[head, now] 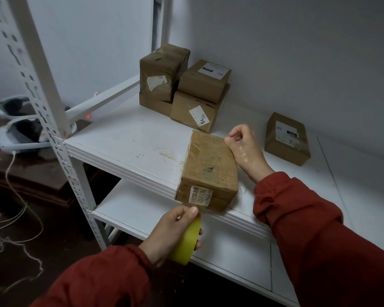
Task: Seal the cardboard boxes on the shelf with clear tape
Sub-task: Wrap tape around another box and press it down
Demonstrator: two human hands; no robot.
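Gripping the yellow tape roll, the left hand hovers before the box; the right hand curls at its far edge (pinching tape or not, I cannot tell).

One wide-angle view, worn on the head, looks forward and steeply down from just in front of the shelf, close over its front edge. The shelf's left front corner lies left of centre; the wall behind fills the top, the floor the lower left.
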